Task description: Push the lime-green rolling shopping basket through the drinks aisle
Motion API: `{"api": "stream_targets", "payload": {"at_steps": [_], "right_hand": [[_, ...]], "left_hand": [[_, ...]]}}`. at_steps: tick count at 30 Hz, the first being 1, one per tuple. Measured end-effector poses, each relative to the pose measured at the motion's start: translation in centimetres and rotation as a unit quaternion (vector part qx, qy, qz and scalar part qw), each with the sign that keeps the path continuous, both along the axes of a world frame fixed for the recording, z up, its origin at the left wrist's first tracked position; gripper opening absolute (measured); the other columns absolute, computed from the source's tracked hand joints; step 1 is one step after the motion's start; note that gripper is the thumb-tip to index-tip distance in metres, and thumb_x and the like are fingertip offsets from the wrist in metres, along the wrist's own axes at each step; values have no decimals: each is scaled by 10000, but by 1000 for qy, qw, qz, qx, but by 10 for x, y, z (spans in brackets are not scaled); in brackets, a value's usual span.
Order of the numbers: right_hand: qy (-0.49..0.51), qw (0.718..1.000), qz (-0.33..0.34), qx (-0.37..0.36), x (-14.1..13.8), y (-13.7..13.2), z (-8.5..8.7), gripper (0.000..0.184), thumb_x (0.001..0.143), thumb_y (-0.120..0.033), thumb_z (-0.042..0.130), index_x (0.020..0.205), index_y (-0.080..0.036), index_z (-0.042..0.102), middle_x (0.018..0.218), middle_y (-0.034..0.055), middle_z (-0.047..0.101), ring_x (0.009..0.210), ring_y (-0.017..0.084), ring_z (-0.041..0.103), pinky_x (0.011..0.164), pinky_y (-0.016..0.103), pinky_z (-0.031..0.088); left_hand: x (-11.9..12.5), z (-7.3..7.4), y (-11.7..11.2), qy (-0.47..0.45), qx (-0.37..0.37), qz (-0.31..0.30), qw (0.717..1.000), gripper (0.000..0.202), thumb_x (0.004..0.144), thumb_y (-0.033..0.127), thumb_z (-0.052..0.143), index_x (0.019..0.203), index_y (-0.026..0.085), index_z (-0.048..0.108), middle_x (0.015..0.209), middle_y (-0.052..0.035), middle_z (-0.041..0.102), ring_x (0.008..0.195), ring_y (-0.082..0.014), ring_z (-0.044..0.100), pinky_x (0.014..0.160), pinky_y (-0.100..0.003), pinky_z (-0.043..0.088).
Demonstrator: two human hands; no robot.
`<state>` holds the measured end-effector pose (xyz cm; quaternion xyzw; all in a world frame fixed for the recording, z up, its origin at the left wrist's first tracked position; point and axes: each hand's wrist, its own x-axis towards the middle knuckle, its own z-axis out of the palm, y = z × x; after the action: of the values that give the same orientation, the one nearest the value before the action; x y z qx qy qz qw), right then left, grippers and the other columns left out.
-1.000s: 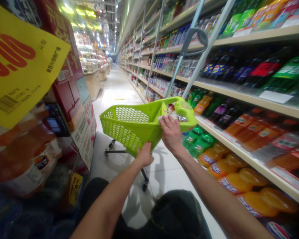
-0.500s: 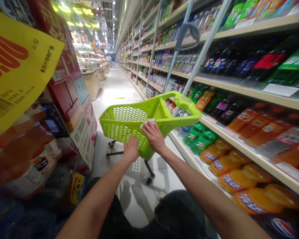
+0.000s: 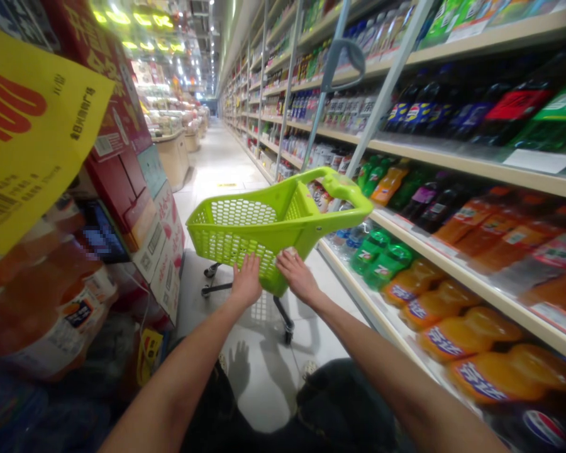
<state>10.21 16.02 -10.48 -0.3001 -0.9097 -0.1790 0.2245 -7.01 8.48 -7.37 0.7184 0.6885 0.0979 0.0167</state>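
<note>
A lime-green shopping cart (image 3: 245, 234) with a perforated plastic basket stands sideways across the aisle before me. Its handle (image 3: 353, 204) points right, towards the shelves. My left hand (image 3: 247, 281) lies against the lower side of the basket, fingers spread. A white cloth or tissue (image 3: 288, 251), mostly covered by my fingers, is pressed to the basket's side by my right hand (image 3: 298, 274). The two hands are a short way apart. Black legs with casters (image 3: 288, 333) show under the basket.
Shelves of drink bottles (image 3: 434, 296) line the right side, with a grey hook-shaped loop (image 3: 346, 66) on a pole. Stacked cartons (image 3: 151, 251), wrapped bottles (image 3: 51, 308) and a yellow price sign (image 3: 33, 138) crowd the left. Tiled floor (image 3: 226, 167) runs down the aisle.
My right hand has slid down the basket's side with the white cloth or tissue. My left hand stays at about the same spot on the basket.
</note>
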Motion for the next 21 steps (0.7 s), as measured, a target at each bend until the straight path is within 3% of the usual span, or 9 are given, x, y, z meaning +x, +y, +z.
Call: {"api": "stream_targets", "payload": {"at_steps": [5,7,10,16,18,21], "right_hand": [[130,986,-21,103,-20,17,59,404,871,-105,371,1242,-177,512,1329,95,481,1337,233,253,1077,503,214],[138,984,-29,113,-28,26,69,398,874,-110,373,1238,-180,518,1325,89,486,1333,240,263,1079,508,203],[109,989,-35,89,-34,36,54,398,864,-93,378,1223,-170,532,1319,87,493,1315,246,303,1073,501,226],[10,1000,2,17,-33,26,-13,387,827,-55,409,1164,-148,576,1284,104,526,1280,241,364,1035,481,308],[1,999,29,17,-36,21,-18,384,824,-48,404,1146,-148,587,1256,103,552,1277,227,371,1030,468,322],[49,996,43,54,-52,19,1,407,839,-56,382,1194,-161,553,1288,97,524,1317,215,301,1048,462,298]], "left_hand": [[-8,4,7,-5,7,22,1000,706,723,120,420,1395,98,206,1498,-98,158,1376,-238,121,1084,-533,163],[-9,7,9,-6,10,22,1000,717,716,115,422,1397,100,201,1501,-94,148,1378,-238,110,1087,-529,159],[-12,11,9,-4,21,14,1000,713,723,118,415,1400,89,192,1503,-93,137,1378,-237,106,1092,-520,151],[-29,4,5,12,35,6,999,676,744,113,390,1395,95,210,1497,-101,165,1376,-236,123,1089,-519,158],[-36,0,6,13,34,9,999,673,745,119,394,1394,95,214,1494,-105,177,1375,-241,126,1088,-521,158],[-44,-4,11,14,38,28,999,687,739,124,405,1396,95,207,1496,-101,170,1375,-240,122,1089,-519,157]]}}
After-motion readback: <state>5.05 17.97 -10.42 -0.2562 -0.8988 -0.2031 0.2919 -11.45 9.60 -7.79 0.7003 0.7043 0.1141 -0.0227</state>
